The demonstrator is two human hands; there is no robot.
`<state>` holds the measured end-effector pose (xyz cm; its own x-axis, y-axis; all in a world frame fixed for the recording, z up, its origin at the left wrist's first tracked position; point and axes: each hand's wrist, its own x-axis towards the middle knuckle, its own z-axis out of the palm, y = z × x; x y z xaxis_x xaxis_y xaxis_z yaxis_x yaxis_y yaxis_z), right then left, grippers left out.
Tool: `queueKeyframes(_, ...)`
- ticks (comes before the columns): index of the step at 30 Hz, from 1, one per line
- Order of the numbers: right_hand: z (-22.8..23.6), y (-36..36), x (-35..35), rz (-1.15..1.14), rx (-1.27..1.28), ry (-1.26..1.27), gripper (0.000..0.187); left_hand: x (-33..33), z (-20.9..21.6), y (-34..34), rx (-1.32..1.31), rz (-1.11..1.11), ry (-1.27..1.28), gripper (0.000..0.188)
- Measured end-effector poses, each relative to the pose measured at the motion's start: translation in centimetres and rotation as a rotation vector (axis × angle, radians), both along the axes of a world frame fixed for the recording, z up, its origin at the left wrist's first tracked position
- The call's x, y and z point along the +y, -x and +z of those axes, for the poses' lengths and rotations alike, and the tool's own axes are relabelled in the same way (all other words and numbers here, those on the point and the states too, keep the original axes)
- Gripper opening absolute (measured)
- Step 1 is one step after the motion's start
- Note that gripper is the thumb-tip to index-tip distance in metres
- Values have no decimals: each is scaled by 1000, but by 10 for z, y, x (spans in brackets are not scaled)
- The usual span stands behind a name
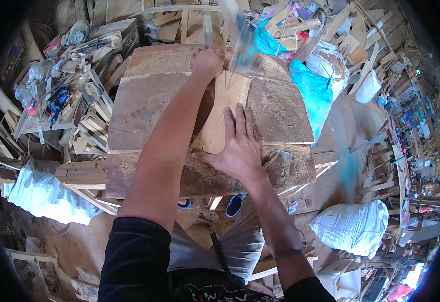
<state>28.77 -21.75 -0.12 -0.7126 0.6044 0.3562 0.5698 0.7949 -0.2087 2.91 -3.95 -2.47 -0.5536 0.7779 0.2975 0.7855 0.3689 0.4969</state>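
A pale wooden piece [228,93] with curved sides and pencil-like lines lies on a brown, sawdust-strewn worktable [154,105]. My left hand [207,62] is closed at its far left corner, its fingertips partly hidden. Flat on the near part of the wood rests my right hand [237,147], fingers spread forward and thumb at the near edge. A thin saw blade [230,75] comes down to the wood between the far end and my right fingertips. Above it, a blue-grey machine part [245,48] is blurred.
Sawdust [200,176] covers the table's near strip. Scrap wood [96,123] piles up at left, beside a plastic bottle [28,104]. A bright blue sack [310,95] stands right of the table. One white sack [353,229] lies on the floor at right, another [54,194] at left.
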Motion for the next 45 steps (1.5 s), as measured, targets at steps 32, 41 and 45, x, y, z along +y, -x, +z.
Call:
queueKeyframes(32,-13,27,-4,-97,2,-45,129,10,12,-8,53,-85,14,46)
queueKeyframes(41,-15,38,-7,-105,-1,-102,72,20,10,6,89,-172,106,42)
queueKeyframes(45,-18,41,-6,-121,28,-130,66,23,10,3,70,-175,81,43)
